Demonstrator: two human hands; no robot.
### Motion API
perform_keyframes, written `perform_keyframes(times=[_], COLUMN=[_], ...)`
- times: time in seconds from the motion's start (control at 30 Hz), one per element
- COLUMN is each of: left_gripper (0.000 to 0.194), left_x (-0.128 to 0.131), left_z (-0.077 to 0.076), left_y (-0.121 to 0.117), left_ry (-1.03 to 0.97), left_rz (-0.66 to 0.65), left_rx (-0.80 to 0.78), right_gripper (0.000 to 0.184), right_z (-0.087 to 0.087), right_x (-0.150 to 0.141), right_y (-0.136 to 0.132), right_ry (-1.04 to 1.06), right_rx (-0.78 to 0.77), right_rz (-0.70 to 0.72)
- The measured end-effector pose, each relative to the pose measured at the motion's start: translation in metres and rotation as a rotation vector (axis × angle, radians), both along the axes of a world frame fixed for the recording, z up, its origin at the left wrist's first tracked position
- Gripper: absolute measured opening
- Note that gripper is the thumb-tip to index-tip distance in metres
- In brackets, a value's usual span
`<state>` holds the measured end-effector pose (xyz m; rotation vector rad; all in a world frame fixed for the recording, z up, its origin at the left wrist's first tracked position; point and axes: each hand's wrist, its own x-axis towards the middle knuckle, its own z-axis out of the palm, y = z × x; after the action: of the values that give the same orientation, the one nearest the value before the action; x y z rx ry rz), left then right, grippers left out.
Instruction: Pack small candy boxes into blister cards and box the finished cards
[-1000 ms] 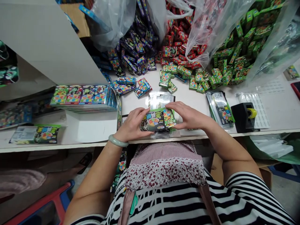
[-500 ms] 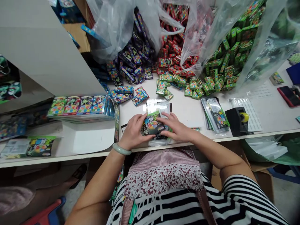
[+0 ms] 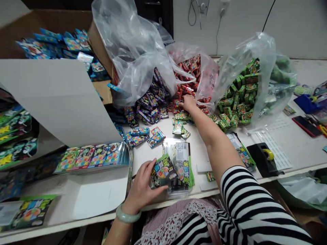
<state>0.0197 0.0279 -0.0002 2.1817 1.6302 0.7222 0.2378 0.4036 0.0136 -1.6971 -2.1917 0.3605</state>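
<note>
My left hand [image 3: 143, 187] is closed on a black and green printed box [image 3: 162, 171], thumb along its lower edge and fingers at its left side. Under and beside it lie flat black and green printed packs [image 3: 182, 166] in clear plastic. My right hand [image 3: 189, 102] is stretched out to the heap of small red boxes [image 3: 187, 89], its fingers curled on a red box at the heap's front edge. Small green boxes [image 3: 178, 127] lie loose just in front of that hand. Blue boxes [image 3: 156, 136] sit to their left.
Plastic bags spill small purple boxes [image 3: 150, 105] and green boxes [image 3: 240, 98]. A white display carton [image 3: 99, 194] with a row of boxes stands at left. To the right are a tape dispenser [image 3: 263, 158], more packs [image 3: 242, 149] and a phone [image 3: 306, 126].
My right hand has left the printed box and moved forward to the red boxes. My left hand keeps the box, now tilted. The view has swung upward.
</note>
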Motion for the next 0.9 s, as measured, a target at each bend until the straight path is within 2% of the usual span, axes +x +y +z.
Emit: perform_keyframes(times=[0.13,0.2,0.33,0.37,0.4,0.47,0.53,0.57,0.63,0.73,0.83,0.9], left_gripper=[0.092,0.091,0.092,0.092,0.092,0.092,0.092,0.091,0.090,0.090,0.090,0.089], left_x=[-0.011,-0.015,-0.015,-0.014,-0.013,-0.010,-0.007,-0.005,-0.001,0.004,0.007,0.009], left_z=[-0.002,-0.004,-0.005,-0.005,-0.005,-0.005,-0.005,-0.006,-0.006,-0.005,-0.003,-0.001], left_y=[0.002,0.004,0.008,0.009,0.009,0.009,0.011,0.011,0.013,0.013,0.010,0.010], left_ry=[-0.004,-0.017,-0.033,-0.037,-0.039,-0.038,-0.032,-0.027,-0.016,-0.001,0.006,0.008], left_rz=[0.008,0.009,0.004,0.002,0.000,-0.009,-0.024,-0.032,-0.046,-0.055,-0.060,-0.066], left_rx=[-0.002,0.003,0.020,0.020,0.017,0.016,0.023,0.028,0.033,0.029,0.042,0.035], right_gripper=[0.029,0.020,0.017,0.018,0.018,0.019,0.016,0.015,0.023,0.049,0.066,0.082], right_z=[-0.004,-0.003,-0.004,-0.006,-0.009,-0.018,-0.029,-0.035,-0.044,-0.047,-0.042,-0.039], right_x=[0.001,0.011,0.053,0.067,0.081,0.106,0.122,0.127,0.131,0.138,0.149,0.153], right_y=[0.004,-0.009,-0.067,-0.087,-0.108,-0.150,-0.188,-0.203,-0.226,-0.232,-0.213,-0.197], right_ry=[-0.004,0.145,0.623,0.672,0.671,0.518,0.254,0.130,-0.027,-0.032,-0.014,-0.068], right_rx=[0.009,-0.038,-0.342,-0.369,-0.333,-0.120,0.056,0.077,-0.006,-0.134,-0.156,-0.213], right_rz=[0.010,0.021,0.043,0.055,0.068,0.097,0.155,0.196,0.294,0.367,0.380,0.443])
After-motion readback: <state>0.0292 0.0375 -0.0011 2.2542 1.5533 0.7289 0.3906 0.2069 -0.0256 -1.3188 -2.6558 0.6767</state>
